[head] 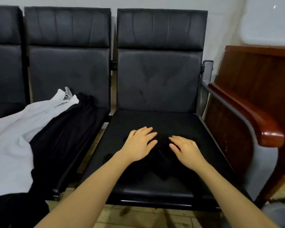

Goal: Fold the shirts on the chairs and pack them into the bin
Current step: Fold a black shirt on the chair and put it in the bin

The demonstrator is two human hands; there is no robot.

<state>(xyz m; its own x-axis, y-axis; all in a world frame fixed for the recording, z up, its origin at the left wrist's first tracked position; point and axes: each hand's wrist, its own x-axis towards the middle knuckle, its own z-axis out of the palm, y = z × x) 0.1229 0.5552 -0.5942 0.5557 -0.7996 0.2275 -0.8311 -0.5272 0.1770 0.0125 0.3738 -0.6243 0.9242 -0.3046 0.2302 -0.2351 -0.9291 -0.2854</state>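
A black shirt (161,160) lies bunched on the seat of the right-hand black chair (155,122), hard to tell apart from the dark seat. My left hand (139,143) rests flat on its left part, fingers straight. My right hand (184,148) presses on its right part, fingers spread and pointing left. A white shirt (15,134) and another black shirt (64,129) are draped over the middle chair (69,68) to the left. No bin shows in the head view.
A third black chair (5,55) stands at the far left. A metal armrest with a red-brown wooden cap (253,116) borders the right chair, with a wooden cabinet (257,76) behind it. Tiled floor (138,218) shows below the seats.
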